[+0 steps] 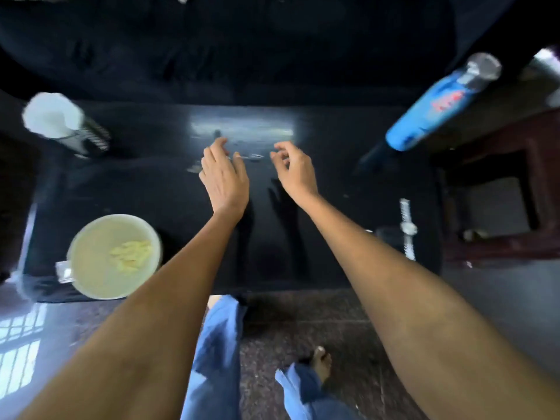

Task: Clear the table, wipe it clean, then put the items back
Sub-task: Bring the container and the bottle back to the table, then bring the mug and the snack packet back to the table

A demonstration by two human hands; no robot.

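- We see a glossy black surface (348, 237) from above, with both of our bare forearms stretched over it toward 12 o'clock.
- Our left hand (225, 174) hovers over the middle of the surface, fingers loosely spread and slightly curled, holding nothing.
- Our right hand (295, 169) is just beside it toward 3 o'clock, fingers curled partway and thumb apart from them, also empty.
- Between and just past the fingertips lies something small and pale (256, 156); it is too blurred for us to tell what it is.
- At about 8 o'clock near the surface's front edge sits a round pale bowl (100, 268) with yellowish pieces (131, 254) inside.
- At about 10 o'clock stands a container with a white round top (53, 115), blurred.
- At about 2 o'clock stands a blue bottle (430, 113) with a clear cap, seen leaning outward in the wide-angle view.
- At about 4 o'clock near the right edge lies a wristwatch (407, 228) with a metal band, stretched out flat.
- Below the surface's front edge we see the floor (348, 328), blue trouser legs and one bare foot (321, 362).
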